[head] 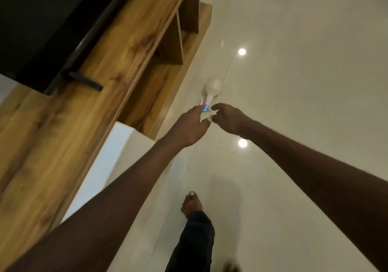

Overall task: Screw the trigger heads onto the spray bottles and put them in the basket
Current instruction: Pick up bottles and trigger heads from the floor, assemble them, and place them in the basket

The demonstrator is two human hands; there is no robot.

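Observation:
A white spray bottle [212, 88] with a pink and blue trigger head [205, 106] is low over the glossy floor, beside the wooden cabinet, and looks blurred. Both my arms stretch down toward it. My left hand [190, 125] has its fingertips on the blue part of the trigger head and hides part of it. I cannot tell whether those fingers grip it. My right hand [228, 118] hovers just right of the head with its fingers curled apart and holds nothing. No basket is in view.
A long wooden cabinet [117, 66] with open shelves runs along the left, with a black screen [42, 19] on top. A white box [117, 150] stands against it. Cream floor tiles [294, 82] spread to the right. My bare foot [192, 204] is below.

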